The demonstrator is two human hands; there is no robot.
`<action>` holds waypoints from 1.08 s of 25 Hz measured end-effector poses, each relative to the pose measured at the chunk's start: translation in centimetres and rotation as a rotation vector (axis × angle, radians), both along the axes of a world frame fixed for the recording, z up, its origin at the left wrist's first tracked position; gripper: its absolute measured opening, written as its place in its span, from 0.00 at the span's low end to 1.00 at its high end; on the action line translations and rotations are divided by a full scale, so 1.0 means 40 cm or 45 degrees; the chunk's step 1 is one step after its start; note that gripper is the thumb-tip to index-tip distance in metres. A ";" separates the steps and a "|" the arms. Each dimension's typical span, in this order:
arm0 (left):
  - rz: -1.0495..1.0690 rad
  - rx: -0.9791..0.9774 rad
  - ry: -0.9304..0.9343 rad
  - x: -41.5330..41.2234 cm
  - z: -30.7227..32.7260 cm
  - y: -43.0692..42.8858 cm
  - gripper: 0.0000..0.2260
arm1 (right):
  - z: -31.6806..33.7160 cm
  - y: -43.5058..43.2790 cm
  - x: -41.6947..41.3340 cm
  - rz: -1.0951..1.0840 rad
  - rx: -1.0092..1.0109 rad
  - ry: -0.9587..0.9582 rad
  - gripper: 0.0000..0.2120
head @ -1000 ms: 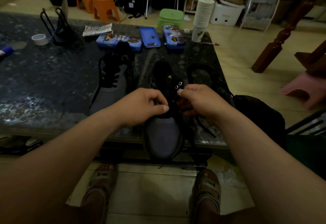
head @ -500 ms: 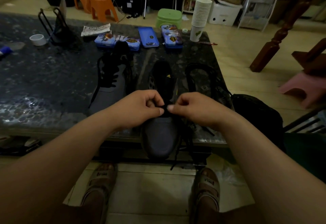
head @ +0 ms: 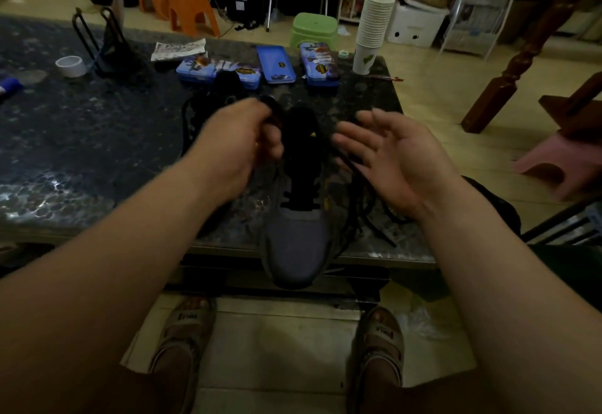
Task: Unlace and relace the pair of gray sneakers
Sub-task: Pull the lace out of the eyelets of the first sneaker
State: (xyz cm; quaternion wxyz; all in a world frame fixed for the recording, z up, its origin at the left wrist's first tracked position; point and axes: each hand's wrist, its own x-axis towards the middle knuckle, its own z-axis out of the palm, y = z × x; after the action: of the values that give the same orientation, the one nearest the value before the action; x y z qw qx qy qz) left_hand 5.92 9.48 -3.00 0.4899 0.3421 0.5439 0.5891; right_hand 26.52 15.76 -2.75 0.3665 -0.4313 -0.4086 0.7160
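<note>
Two gray sneakers on the desk, one hand clenched and one released.

The nearer sneaker (head: 296,237) sits between the hands, its toe hanging over the desk's (head: 81,140) near edge. The second sneaker (head: 224,83) lies behind the left hand (head: 234,143) and is mostly hidden. The left fingers (head: 272,143), blurred, are clenched around a black lace (head: 273,110). The right hand (head: 394,163) is released, fingers straight, palm turned toward the shoe, with loose lace ends (head: 368,218) below it. Further back I count three blue tins (head: 275,63), one stack of paper cups (head: 373,29) and one tape roll (head: 69,65). The desk is dark speckled stone. Around it on the pale tiled floor (head: 439,94) stand two orange stools (head: 190,9), one green stool (head: 314,29) and one pink stool (head: 560,159).
</note>
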 end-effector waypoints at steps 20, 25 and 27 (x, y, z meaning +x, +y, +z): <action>-0.413 0.012 1.454 -0.005 -0.101 -0.053 0.16 | -0.062 -0.083 -0.053 0.347 0.275 -0.840 0.08; -0.263 -0.099 1.444 0.012 -0.115 -0.051 0.15 | -0.084 -0.110 -0.024 0.319 0.000 -0.528 0.07; -0.297 -0.262 1.405 0.007 -0.100 -0.054 0.16 | -0.085 -0.106 -0.032 0.303 -0.018 -0.634 0.15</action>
State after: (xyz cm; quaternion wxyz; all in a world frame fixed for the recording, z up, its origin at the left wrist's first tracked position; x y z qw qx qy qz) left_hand 6.20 7.30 -6.98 0.2262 0.6073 0.7322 0.2094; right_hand 25.25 11.53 -6.13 0.1649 -0.5456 -0.5289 0.6288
